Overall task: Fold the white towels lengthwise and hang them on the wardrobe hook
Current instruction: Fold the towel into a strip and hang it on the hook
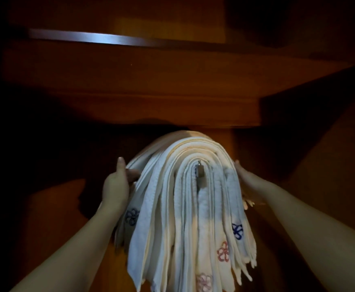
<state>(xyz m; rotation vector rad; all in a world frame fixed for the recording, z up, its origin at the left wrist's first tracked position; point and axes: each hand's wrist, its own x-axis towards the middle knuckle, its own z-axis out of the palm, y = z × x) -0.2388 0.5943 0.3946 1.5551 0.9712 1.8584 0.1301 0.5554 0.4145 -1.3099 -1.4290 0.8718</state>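
- White towels (pixel 185 207): many folded layers draped over the wardrobe hook (pixel 199 170), which shows as a small metal and wood peg at the centre of the arch, between the two hands; the ends hang down toward the viewer, some with embroidered flowers (pixel 223 252).
- Left hand (pixel 117 182): at the left flank of the bundle, thumb raised, fingers curled onto the outermost layers and apparently pinching them.
- Right hand (pixel 246 182): pressed against the right flank; the palm side is turned into the cloth, so whether the fingers clasp a layer or merely lie flat cannot be told.
- Step in hand (a judgement): seating the outermost towel over the stack. It is done well by keeping both sides level, drawing the fold up over the crown, then letting the two falls hang evenly.
- Risk: the hook is heavily loaded, so an uneven pull from either hand may slide layers off its tip.
- Surroundings: the wardrobe's wooden panel (pixel 130 81) above the grip, a pale rail (pixel 92 37) higher still, and a dark side panel (pixel 330 123) just beyond the right hand (it limits elbow room there).
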